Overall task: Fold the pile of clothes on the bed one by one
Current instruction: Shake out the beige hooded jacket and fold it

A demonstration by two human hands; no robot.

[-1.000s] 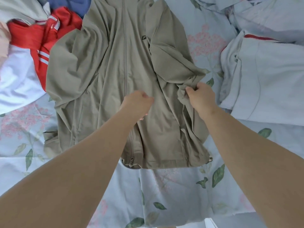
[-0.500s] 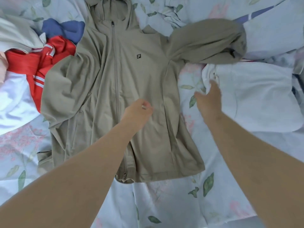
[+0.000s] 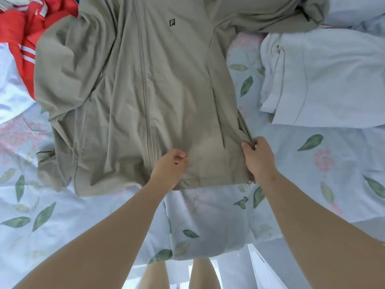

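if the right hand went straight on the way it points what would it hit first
Only the jacket: the right hand pinches its side edge and points up-left across the flat front. The left hand looks to be off that line, though depth is unclear.

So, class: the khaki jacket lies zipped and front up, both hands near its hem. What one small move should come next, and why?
Probably tug the side edge outward to smooth the front. The right hand pinches the jacket at its side edge near the hem, the left hand rests by the zip, and the front shows creases.
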